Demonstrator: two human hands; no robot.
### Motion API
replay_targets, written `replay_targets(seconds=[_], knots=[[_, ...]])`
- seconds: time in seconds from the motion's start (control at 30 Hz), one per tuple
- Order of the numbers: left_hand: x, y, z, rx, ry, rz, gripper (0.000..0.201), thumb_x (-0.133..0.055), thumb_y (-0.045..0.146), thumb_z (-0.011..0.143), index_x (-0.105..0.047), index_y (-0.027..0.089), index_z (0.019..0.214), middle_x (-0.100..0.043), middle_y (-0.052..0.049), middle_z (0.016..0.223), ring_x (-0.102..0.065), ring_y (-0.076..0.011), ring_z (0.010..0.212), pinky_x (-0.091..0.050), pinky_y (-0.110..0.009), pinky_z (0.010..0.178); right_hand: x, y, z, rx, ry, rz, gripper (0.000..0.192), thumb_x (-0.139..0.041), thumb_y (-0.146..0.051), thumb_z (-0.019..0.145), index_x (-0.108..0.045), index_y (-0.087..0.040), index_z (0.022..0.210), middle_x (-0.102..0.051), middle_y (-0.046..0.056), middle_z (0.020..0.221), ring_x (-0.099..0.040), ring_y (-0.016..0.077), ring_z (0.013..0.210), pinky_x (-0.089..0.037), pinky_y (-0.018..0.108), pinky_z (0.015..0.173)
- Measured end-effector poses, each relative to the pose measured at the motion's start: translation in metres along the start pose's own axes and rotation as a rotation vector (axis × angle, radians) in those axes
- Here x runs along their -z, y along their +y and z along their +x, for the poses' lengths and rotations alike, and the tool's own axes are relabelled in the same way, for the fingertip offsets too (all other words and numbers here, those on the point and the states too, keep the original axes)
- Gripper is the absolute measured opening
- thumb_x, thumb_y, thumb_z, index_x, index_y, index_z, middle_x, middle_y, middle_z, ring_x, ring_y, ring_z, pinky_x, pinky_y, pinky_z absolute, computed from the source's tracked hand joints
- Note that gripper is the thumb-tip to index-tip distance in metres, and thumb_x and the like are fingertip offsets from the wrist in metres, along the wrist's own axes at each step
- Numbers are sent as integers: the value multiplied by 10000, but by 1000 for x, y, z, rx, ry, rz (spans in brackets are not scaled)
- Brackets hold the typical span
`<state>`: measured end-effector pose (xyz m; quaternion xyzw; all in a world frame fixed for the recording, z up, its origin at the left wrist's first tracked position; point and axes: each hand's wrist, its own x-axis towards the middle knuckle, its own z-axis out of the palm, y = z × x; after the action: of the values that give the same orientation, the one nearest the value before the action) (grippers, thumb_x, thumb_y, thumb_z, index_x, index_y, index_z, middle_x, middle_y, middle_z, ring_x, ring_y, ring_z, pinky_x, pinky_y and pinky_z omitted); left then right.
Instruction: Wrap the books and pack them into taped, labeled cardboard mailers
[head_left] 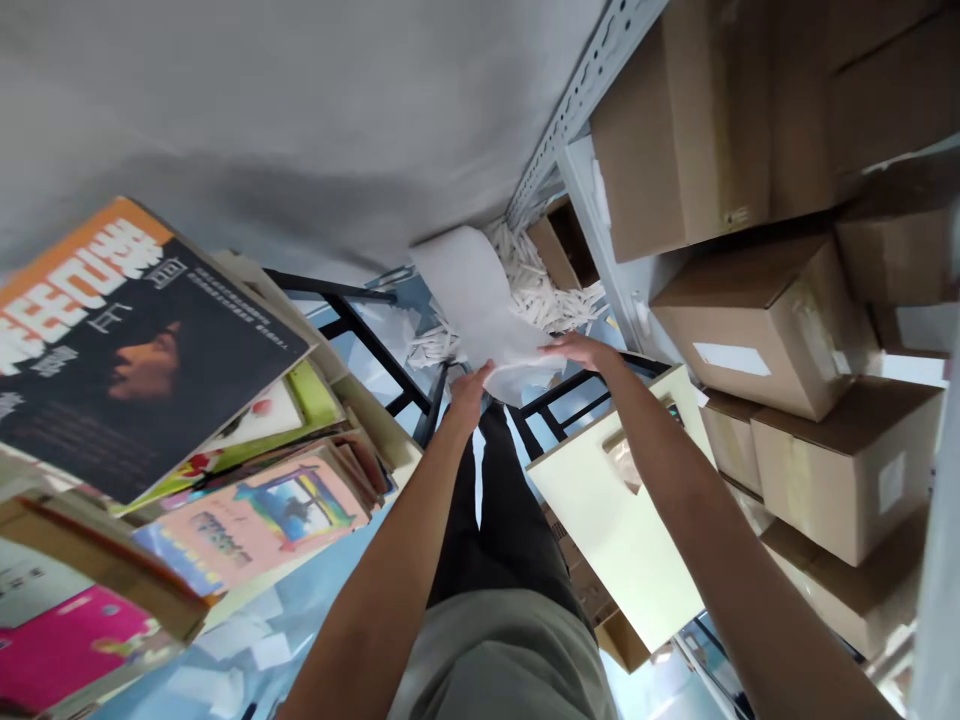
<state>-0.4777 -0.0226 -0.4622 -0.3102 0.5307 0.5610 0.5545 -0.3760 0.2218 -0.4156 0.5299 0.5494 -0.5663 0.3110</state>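
Observation:
I look straight down past my body at the floor. Both my hands reach down and hold a large white sheet of paper (480,300). My left hand (469,385) grips its lower left edge. My right hand (581,350) holds its right edge with the fingers curled over the sheet. The sheet curves upward away from the hands and hides part of the floor. Beyond it lies a heap of white paper strips (540,285).
On the left stands a stack of books and magazines (150,400), with a dark-covered one on top. Brown cardboard boxes (772,320) fill a metal shelf (577,90) on the right. A pale yellow board (622,520) leans below my right arm. A black metal frame (360,340) crosses the floor.

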Motion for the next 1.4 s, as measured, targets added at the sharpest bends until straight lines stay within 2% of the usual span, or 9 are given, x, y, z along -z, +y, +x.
replay_targets(seconds=[0.13,0.4,0.53,0.67,0.83,1.0,1.13,1.27,1.4], knots=[[-14,22,-46,-9,9,-6,178,-849,252,1011,-717,240,892,-814,-75,881,-825,-249,1005,-639,-342,944,20,-29,-41,20,117,-13,551,-1114,-632,655,-780,-195,690,-816,74,810,-754,262,948,-598,386,986],[-27,63,-177,-85,-202,-76,205,-948,370,965,-802,248,1041,-873,-80,1033,-848,-287,1185,-689,-345,948,43,-80,-174,286,42,151,447,-1047,-592,840,-856,-191,789,-861,99,832,-822,265,858,-681,397,914],[-34,78,-248,-90,-283,-51,297,-942,414,964,-834,313,1222,-894,-72,1132,-820,-345,1322,-719,-423,994,54,-86,-264,351,36,197,513,-1033,-655,846,-836,-185,777,-839,81,796,-811,249,783,-708,400,859],[-48,77,-302,-37,-306,104,378,-839,598,995,-863,307,1236,-892,-101,1194,-814,-381,1341,-722,-465,987,73,-66,-336,446,-27,217,553,-993,-695,874,-825,-182,754,-831,68,777,-830,252,793,-726,435,908],[-64,42,-334,11,-343,275,479,-797,689,875,-894,303,1140,-890,-134,1132,-814,-453,1306,-706,-547,968,102,-4,-392,476,-76,210,284,-1081,-392,800,-896,-190,875,-872,56,863,-880,319,1011,-736,450,963],[-77,-19,-364,-23,-338,447,285,-836,544,716,-840,324,897,-852,-137,962,-795,-509,1188,-657,-599,839,123,91,-438,566,-92,330,328,-1073,-320,794,-913,-146,1021,-908,98,1040,-883,320,1075,-724,440,1032],[-93,-84,-393,-17,-367,521,204,-825,469,730,-702,307,738,-717,-89,756,-747,-350,804,-588,-496,649,136,188,-474,566,99,406,305,-1041,-293,845,-922,-171,1098,-879,37,905,-883,304,1041,-723,482,1038],[-118,-157,-421,43,-573,555,273,-895,383,642,-688,250,761,-630,-12,701,-513,-163,552,-493,-352,530,150,290,-510,650,-7,152,561,-991,-577,875,-910,-212,1294,-910,40,1109,-842,305,1222,-619,506,1223],[-137,-223,-440,114,-706,669,303,-918,433,707,-727,223,814,-560,35,626,-340,-94,470,-410,-304,498,151,383,-540,560,72,-33,747,-967,-761,807,-896,-268,1363,-912,38,1187,-821,358,1275,-599,519,1214]])
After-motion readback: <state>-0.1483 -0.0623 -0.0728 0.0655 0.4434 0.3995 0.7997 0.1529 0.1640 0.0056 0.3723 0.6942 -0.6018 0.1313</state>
